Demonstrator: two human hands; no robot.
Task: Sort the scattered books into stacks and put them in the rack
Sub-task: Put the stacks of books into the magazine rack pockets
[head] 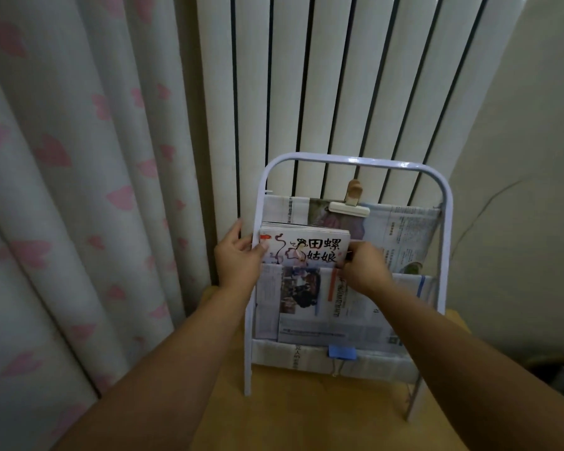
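Two bare forearms reach forward from the bottom corners of the view and converge on a stack of thin picture books, whose top cover carries large black Chinese characters. The left hand grips the stack's left edge, thumb laid across the cover and fingers wrapped behind. The right hand holds the right edge with knuckles raised and fingers curled round it. The stack stands upright in the upper pocket of a pale lavender metal rack, its lower part sunk behind the newspaper lining of the front pocket. A cream clip pinches the back newspaper panel, and a blue binder clip sits on the bottom edge. The rack stands on a wooden surface in front of a white radiator, with a pink-patterned curtain to the left.
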